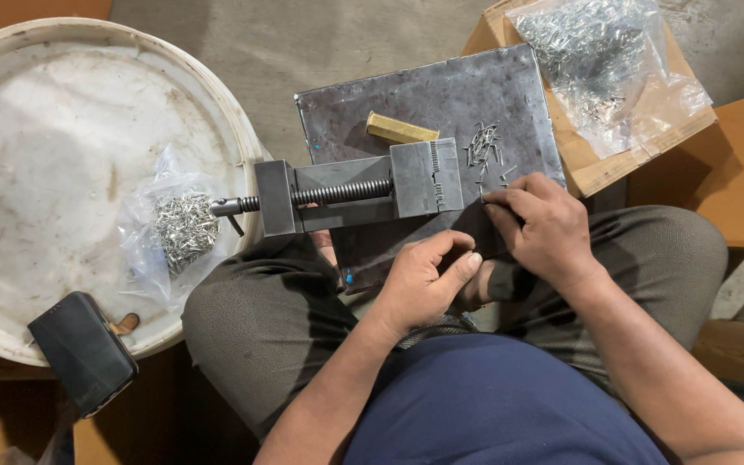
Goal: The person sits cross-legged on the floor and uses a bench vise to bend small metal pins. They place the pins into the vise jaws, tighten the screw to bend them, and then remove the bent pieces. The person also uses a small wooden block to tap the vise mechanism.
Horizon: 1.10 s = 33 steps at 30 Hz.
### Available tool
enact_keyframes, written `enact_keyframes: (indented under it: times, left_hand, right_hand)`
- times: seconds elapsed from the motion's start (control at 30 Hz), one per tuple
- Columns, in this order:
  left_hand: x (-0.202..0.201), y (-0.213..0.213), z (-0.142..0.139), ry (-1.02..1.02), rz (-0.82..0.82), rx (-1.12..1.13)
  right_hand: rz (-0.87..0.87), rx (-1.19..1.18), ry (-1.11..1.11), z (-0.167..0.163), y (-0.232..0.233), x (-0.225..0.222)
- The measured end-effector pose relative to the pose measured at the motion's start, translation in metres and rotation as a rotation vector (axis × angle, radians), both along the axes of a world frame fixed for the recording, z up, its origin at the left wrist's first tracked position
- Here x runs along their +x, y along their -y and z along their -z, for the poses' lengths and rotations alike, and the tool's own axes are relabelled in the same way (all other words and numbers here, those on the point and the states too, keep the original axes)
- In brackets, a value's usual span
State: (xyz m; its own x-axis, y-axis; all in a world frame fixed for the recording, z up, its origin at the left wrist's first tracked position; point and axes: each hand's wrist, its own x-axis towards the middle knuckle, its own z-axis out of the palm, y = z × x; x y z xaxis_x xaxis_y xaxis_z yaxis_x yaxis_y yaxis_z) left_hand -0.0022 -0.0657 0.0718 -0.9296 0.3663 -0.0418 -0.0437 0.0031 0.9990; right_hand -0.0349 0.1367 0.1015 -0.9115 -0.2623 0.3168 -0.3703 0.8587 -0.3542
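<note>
A single head-worn camera looks almost straight down from close above the seated person's lap, framing both hands at a small metal vise (363, 194) on a steel plate (441, 95), with concrete floor (303, 43) beyond.

A grey concrete floor (303, 52) shows at the top, worn and dusty under even light. A round white lid (53, 112), scuffed and stained, fills the left side. Brown cardboard boxes (738, 172) stand at the right edge and lower left corner.
</note>
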Motion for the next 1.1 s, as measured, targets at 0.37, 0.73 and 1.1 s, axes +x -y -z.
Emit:
enact_keyframes:
  times: [0.37,0.73,1.1]
  left_hand:
    - [0.001,0.000,-0.001,0.013,0.002,-0.019]
    - [0.003,0.004,0.000,-0.067,0.025,0.030]
    - [0.006,0.004,0.025,0.131,0.001,0.314]
  right_hand:
    - [0.002,0.051,0.015,0.004,0.001,0.000]
    - [0.108,-1.298,1.178,0.026,-0.025,0.031]
    - [-0.155,-0.517,0.285,-0.010,0.017,0.027]
